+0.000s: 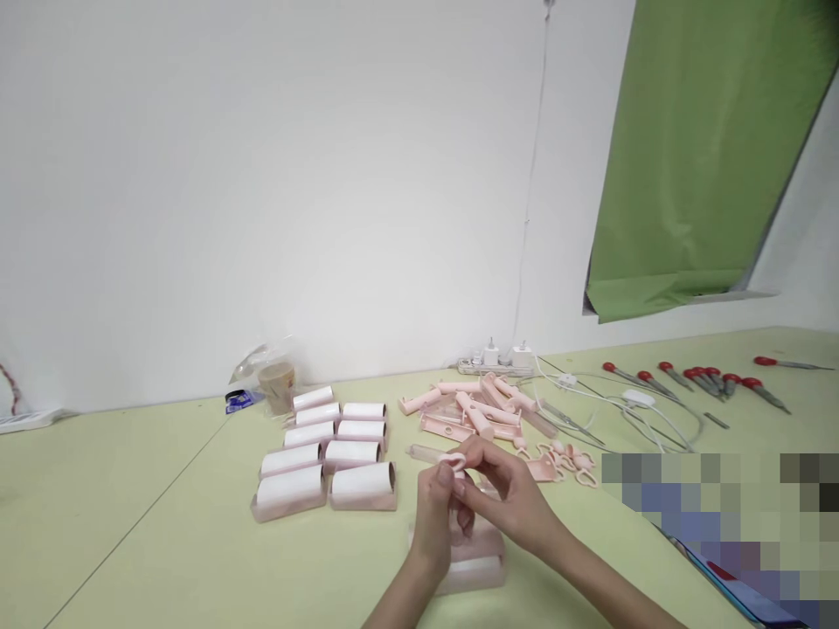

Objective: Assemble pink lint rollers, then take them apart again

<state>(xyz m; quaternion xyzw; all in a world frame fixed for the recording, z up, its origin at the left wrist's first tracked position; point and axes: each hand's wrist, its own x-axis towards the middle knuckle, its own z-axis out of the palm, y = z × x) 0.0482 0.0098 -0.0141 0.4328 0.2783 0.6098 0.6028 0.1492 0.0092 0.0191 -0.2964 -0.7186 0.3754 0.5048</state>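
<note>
My left hand [434,507] is closed, its thumb and fingers pinching a small pale-pink plastic loop piece [452,460]. From the other side, the bent fingers of my right hand [508,489] grip the same piece, close to the left thumb. Whatever is joined to its lower end is hidden by my fingers. Below my hands lies a white roll in a pinkish case [473,572], partly covered by them. A clear tube-like part [425,452] lies just behind my left hand.
White rolls in pinkish cases [360,489] stand in two columns at left. Pink plastic parts [478,415] are heaped behind my hands, with small loop pieces [585,478] to the right. Beyond are a power strip [495,369], white cables [637,399] and red-tipped tools [711,382].
</note>
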